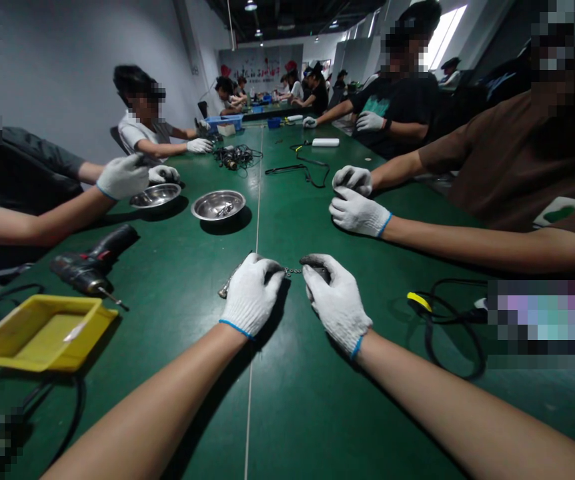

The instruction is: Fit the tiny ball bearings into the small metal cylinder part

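Several tiny metal rings, perhaps nuts (293,271), lie in a loose row on the green table between my two gloved hands. My left hand (253,295) is closed, its thumb and forefinger brought together at the left end of that row; whatever is in the pinch is too small to name. A metal piece like a bolt (224,288) sticks out past the left side of this hand. My right hand (336,300) curls with thumb and fingers close together at the row's right end. Its fingertips look dark, and anything inside them is hidden.
Left of me are a power drill (95,260) and a yellow tray (42,330). Ahead stands a steel bowl (218,205) with small metal parts, near another bowl (155,196). Cables (455,333) lie at right. Co-workers' gloved hands (360,212) rest on the table (297,400).
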A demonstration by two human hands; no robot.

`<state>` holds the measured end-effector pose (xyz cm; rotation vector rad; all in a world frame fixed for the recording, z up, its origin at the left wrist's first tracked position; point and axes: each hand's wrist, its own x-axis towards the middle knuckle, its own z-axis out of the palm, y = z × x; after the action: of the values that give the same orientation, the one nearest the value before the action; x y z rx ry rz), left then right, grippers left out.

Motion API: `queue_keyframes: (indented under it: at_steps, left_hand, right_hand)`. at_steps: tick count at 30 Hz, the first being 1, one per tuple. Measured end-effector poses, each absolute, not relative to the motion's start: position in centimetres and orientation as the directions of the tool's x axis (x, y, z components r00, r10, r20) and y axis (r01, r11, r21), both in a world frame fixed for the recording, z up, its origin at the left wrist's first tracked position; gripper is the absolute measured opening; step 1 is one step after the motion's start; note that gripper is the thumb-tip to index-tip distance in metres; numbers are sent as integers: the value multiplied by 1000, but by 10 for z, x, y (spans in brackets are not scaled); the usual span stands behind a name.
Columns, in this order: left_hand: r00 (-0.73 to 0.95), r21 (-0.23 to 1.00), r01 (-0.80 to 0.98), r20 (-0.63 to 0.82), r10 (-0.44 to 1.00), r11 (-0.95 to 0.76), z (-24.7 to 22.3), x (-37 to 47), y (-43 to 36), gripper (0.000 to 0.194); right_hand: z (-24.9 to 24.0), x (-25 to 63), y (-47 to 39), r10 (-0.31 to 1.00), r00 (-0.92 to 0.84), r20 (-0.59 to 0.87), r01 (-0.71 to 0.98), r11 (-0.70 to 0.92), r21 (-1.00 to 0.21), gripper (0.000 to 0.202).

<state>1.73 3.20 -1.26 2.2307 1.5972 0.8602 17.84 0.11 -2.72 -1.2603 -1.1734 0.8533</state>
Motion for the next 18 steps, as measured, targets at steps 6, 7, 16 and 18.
queue_keyframes:
  at_steps: [6,7,16,18]
  left_hand:
    - [196,616,603,501,843,-507,-14,15,21,13]
    - [199,612,587,525,827,-530,-14,16,19,13]
    - [223,588,550,580,784,-592,-16,19,13,11]
    - [224,598,543,574,787,-590,-15,19,13,10]
  right_hand:
    - [-19,177,-4,976,189,107,102,88,-991,44]
    - [-18,176,-4,980,171,106,111,87,-990,44]
    - [-16,173,-7,992,74,103,112,95,-989,42]
    - [-17,173,-7,992,72,102,95,95,-991,42]
